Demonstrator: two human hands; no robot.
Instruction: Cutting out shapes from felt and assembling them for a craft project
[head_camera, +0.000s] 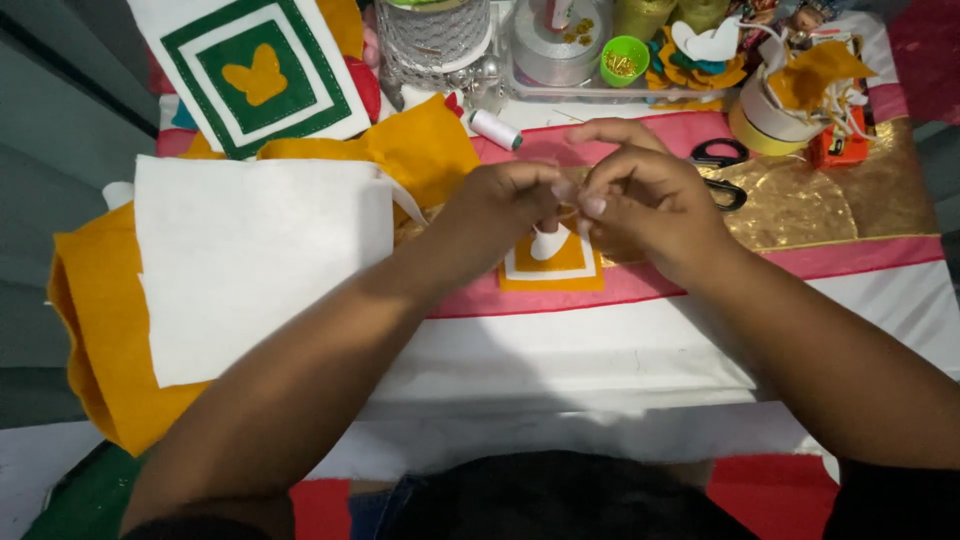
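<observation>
My left hand (500, 205) and my right hand (645, 200) meet fingertip to fingertip above a small orange felt square (552, 268) with a white border and a white shape in its middle. The fingers of both hands are pinched together on something tiny that I cannot make out, perhaps a needle or thread. The felt square lies on a cloth with pink and white stripes (620, 340).
A white felt sheet (250, 260) lies over orange felt (100, 330) at the left. A green and white felt panel (255, 70) sits at the back left. A white thread spool (495, 128), black scissors (720, 170), tape rolls (765, 120) and containers line the back.
</observation>
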